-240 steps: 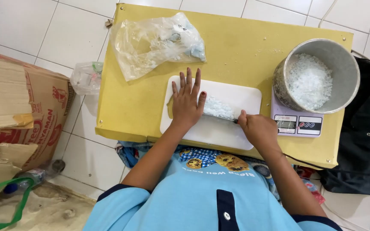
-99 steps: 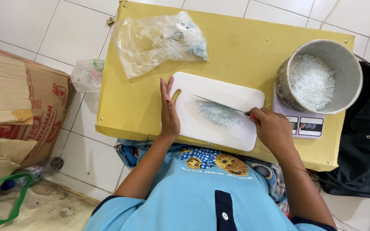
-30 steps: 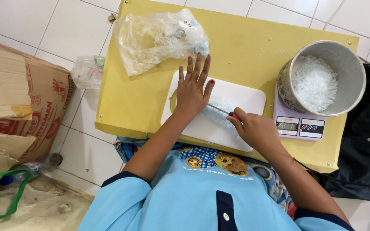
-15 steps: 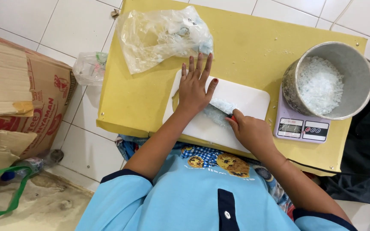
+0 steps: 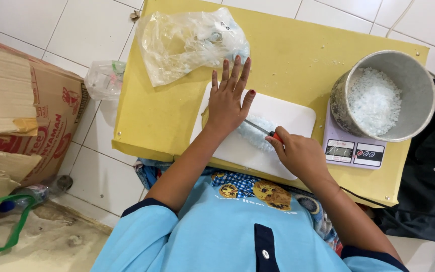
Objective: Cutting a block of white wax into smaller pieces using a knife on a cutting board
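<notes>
The person bends over a low yellow worktop with a white cutting board in front of them. The left hand lies flat, fingers spread and released, pressing on the near end of a pale bluish, translucent lump that rests on the board. The right hand is clenched around the red handle of a knife, whose thin blade runs under the left palm and across the lump.

By my judgement the chopping is well along: the metal pot on the small scale at the right already holds a good heap of white flaky pieces, while only this one small lump remains on the board. The crumpled clear plastic bag at the far edge seems to have a little bluish material left in it (hard to say how much through the creases).

The blade tip is hidden under the left hand, the scale's display is too small to make out, and the cardboard box on the floor is cut off at the left.
</notes>
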